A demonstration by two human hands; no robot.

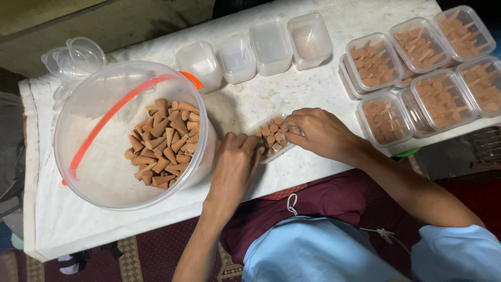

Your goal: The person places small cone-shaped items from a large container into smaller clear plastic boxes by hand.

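Note:
A small clear plastic box point(267, 156) lies on the white table point(292, 94) in front of me, partly filled with brown cone-shaped pieces point(271, 134). My left hand point(235, 164) rests on the box's left end, fingers curled over the rim. My right hand point(315, 133) sits over the box's right end, fingertips pinched on cones inside it. To the left stands a large clear bucket point(91, 172) with an orange handle point(112, 117), holding a heap of the same cones point(164, 143).
Several empty clear boxes point(271, 47) line the far edge. Several closed, cone-filled boxes point(428, 78) are stacked at the right. Loose clear lids point(73, 60) lie at the far left. My lap in dark red and light blue cloth is below the table edge.

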